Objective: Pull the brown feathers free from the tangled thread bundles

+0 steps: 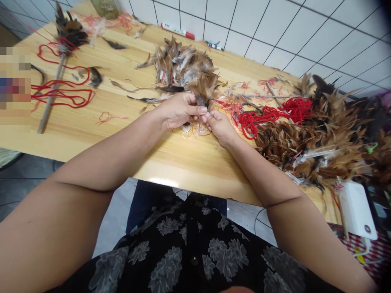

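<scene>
My left hand (180, 110) is closed in a pinch at the base of a small bunch of brown and dark feathers (204, 87). Its thumb points right and meets the fingertips of my right hand (218, 125), which are also pinched together. Whatever lies between the right fingertips is too small to make out. Thin white and red thread (195, 131) lies loosely on the wood just below both hands. Right behind them rests a larger heap of brown and pale feathers (183, 63).
On the wooden table (183, 162), red yarn (296, 110) and a big feather pile (308, 150) lie to the right, near a white device (357, 209). At left lies a stick (51, 97) with dark feathers tied on. A marker (177, 31) lies by the tiled wall (244, 24).
</scene>
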`<action>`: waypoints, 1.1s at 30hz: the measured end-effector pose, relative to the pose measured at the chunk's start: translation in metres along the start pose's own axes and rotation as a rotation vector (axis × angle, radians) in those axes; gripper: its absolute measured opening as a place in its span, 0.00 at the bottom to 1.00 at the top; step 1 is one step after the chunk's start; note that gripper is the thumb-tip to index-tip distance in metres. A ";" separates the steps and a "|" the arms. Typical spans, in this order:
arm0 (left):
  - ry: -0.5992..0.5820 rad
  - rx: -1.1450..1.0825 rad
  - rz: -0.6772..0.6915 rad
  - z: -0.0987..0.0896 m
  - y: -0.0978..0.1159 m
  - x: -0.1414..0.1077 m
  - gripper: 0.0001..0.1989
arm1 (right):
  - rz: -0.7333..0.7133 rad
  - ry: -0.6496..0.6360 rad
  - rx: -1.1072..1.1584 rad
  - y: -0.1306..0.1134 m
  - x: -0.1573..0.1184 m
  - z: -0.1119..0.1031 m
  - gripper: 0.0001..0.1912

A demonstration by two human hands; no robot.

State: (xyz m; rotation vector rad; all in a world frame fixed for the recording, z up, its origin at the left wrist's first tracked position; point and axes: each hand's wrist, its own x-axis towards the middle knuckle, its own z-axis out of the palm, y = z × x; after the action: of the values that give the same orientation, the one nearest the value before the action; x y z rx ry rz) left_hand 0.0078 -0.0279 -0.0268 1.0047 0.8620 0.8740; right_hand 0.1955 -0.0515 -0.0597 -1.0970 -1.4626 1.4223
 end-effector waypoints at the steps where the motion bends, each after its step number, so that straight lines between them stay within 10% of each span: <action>1: 0.002 -0.019 0.000 0.000 -0.001 0.001 0.23 | -0.002 -0.002 0.011 -0.001 0.000 0.000 0.37; 14: 0.054 -0.305 -0.126 0.008 0.015 -0.005 0.23 | -0.031 0.020 0.102 -0.009 0.000 -0.002 0.40; 33: -0.038 -0.041 -0.013 -0.011 0.002 0.002 0.25 | 0.035 0.109 0.089 -0.023 -0.007 0.004 0.35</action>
State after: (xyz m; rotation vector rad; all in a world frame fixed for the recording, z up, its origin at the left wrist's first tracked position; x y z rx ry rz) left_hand -0.0021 -0.0216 -0.0285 0.9760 0.8144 0.8563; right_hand 0.1929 -0.0589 -0.0364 -1.1314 -1.2969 1.4154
